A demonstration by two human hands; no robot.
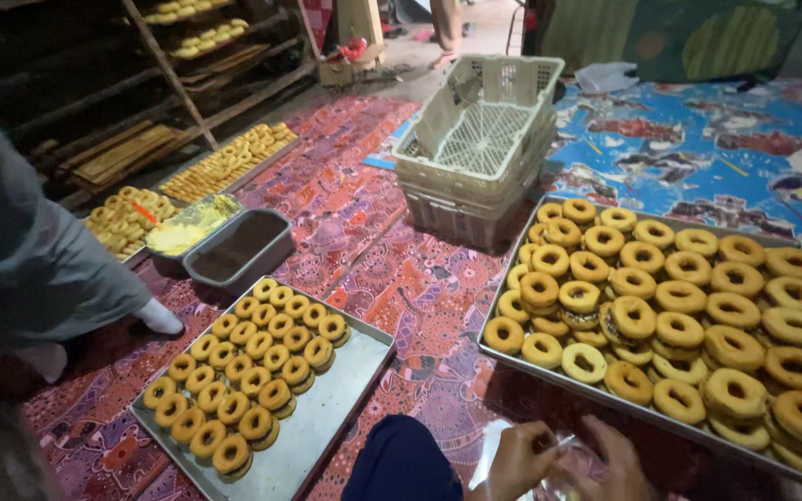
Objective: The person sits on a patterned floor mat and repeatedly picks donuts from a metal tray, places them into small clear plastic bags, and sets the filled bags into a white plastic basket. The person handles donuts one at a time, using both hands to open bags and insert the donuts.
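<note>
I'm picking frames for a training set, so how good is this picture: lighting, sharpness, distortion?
In the head view, light falls evenly on the big tray of doughnuts and the patterned floor mat; the rack at upper left sits in deep shadow. The hands at the bottom edge are slightly soft and partly cut off, with a glare patch on the clear plastic beside them. Wide-angle bending stretches the corners.

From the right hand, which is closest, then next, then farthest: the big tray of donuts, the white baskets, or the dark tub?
From the right hand, at the bottom edge:
1. Big donut tray, just above and to the right.
2. White stacked baskets, farther up, centre.
3. Dark tub, far over on the left.
</note>
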